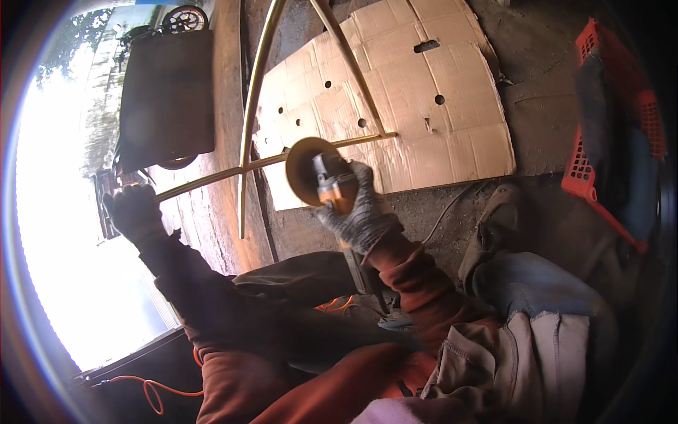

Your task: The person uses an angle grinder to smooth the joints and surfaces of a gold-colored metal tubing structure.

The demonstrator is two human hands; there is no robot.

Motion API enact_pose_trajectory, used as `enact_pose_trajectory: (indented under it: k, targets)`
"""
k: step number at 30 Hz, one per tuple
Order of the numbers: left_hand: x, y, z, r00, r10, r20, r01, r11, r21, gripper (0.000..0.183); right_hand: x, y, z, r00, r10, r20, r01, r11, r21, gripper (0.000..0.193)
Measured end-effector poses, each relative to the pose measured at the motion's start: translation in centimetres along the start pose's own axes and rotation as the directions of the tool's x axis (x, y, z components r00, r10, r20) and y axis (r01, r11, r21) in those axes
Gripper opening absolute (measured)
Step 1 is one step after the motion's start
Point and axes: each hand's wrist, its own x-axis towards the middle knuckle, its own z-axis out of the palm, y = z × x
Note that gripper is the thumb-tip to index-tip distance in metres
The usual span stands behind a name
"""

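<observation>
In my gloved right hand (364,215) is an orange angle grinder (342,196), its fingers wrapped round the body. The grinder's round disc (299,177) overlaps a gold-coloured metal tube frame (205,182); whether they touch I cannot tell. My gloved left hand (133,212) is closed round the left end of the frame's crossbar. Two longer tubes of that frame run away from me toward the top of the view, one crossing the bar and one meeting it near its right end. The disc hides part of the crossbar.
Flattened cardboard (431,127) with punched holes lies under the frame's right side. A wooden plank (224,78) runs along its left. To the right stands a red plastic crate (583,166) holding dark cloth. An orange cord (148,385) loops at lower left. Beyond is a motorcycle wheel (185,20).
</observation>
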Motion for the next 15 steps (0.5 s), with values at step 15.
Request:
enact_pose_trajectory:
  k: [15]
  targets:
    - [-0.3, 1.1, 2.6, 0.999, -0.046, 0.010, 0.046, 0.998, -0.029, 0.019, 2.2, 7.0, -3.6, 0.960, 0.098, -0.261, -0.069, 0.991, 0.118, 0.074]
